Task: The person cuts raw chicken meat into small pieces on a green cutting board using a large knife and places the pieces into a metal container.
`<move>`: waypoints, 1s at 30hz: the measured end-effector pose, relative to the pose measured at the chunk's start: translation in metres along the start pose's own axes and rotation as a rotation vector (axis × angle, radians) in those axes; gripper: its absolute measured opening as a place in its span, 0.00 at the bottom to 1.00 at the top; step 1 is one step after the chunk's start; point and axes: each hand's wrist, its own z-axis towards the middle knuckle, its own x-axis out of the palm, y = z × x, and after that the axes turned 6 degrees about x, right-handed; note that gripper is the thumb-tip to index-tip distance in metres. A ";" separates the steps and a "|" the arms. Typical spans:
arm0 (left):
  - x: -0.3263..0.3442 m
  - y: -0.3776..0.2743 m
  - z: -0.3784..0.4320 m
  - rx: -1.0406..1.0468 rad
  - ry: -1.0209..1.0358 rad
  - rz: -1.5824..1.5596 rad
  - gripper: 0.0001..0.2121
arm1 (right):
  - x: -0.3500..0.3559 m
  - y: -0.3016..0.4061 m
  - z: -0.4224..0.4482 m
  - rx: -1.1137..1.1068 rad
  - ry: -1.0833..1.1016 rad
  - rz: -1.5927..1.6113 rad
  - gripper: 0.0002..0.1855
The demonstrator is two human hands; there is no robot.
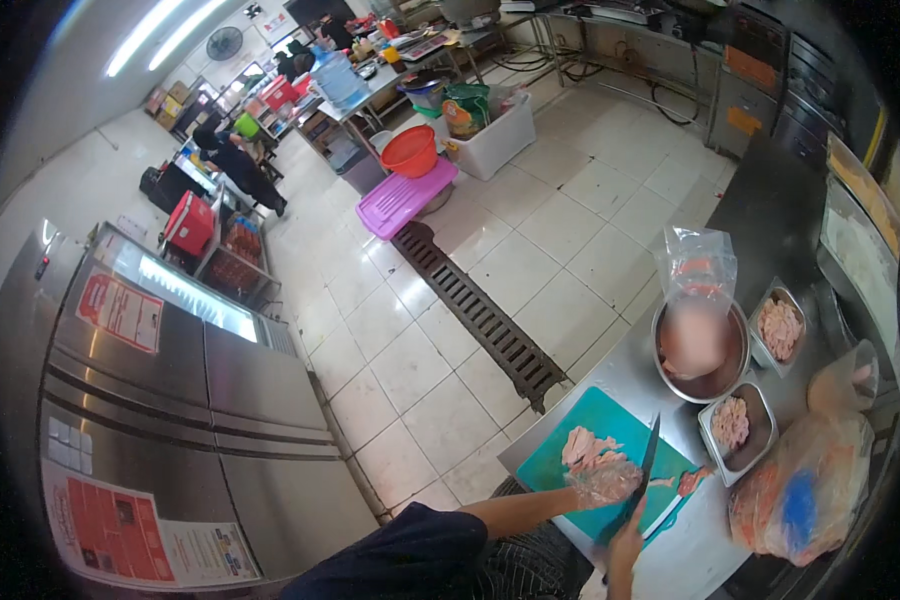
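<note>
My left hand (606, 484), in a clear plastic glove, rests on the green cutting board (544, 469) against a pile of sliced raw meat (586, 448). My right hand (625, 551) grips a long dark-bladed knife (651, 456), whose blade points away from me beside my left fingertips. Small meat scraps (692, 481) lie at the board's right edge. Beyond the board stands a round steel bowl (664, 373) with raw meat and a clear plastic bag at its far side. Two steel pans, a nearer one (763, 442) and a farther one (757, 330), hold cut meat.
A large plastic bag of raw meat (817, 480) sits at the right of the steel table (709, 551). A floor drain grate (480, 311) runs across the tiles. A steel refrigerator (270, 495) stands at left. Another person (232, 165) is farther back.
</note>
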 end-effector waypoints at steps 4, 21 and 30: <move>-0.011 0.000 0.013 -0.065 0.129 -0.129 0.22 | 0.005 0.003 0.010 -0.096 -0.156 0.048 0.40; 0.040 0.010 0.007 -0.018 -0.209 -0.214 0.10 | 0.002 0.016 -0.009 -0.176 -0.221 0.009 0.40; 0.097 0.046 -0.006 0.083 -0.453 -0.822 0.14 | 0.007 0.010 0.019 0.091 0.080 0.127 0.42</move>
